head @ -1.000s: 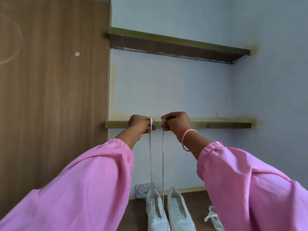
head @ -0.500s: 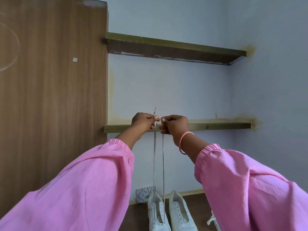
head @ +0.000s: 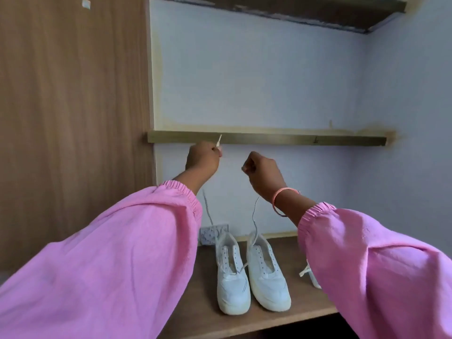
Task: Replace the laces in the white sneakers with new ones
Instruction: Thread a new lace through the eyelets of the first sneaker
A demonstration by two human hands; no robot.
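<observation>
Two white sneakers stand side by side on a wooden shelf point(head: 305, 311), toes toward me: the left sneaker point(head: 231, 287) and the right sneaker point(head: 268, 285). A thin white lace point(head: 254, 216) runs up from the left sneaker's eyelets in two strands. My left hand point(head: 203, 159) pinches one end, whose tip sticks up above the fist. My right hand point(head: 263, 171) grips the other end, raised well above the shoes. Both hands are held apart.
A bundle of white laces point(head: 308, 272) lies on the shelf right of the sneakers, partly behind my pink sleeve. A wall socket point(head: 212, 233) sits behind the shoes. A narrow shelf point(head: 293, 139) crosses at hand height; a wooden panel point(head: 73, 118) stands at left.
My hands have moved apart and come lower, so the two lace strands spread. The view has tilted down, showing more of the sneakers and shelf.
</observation>
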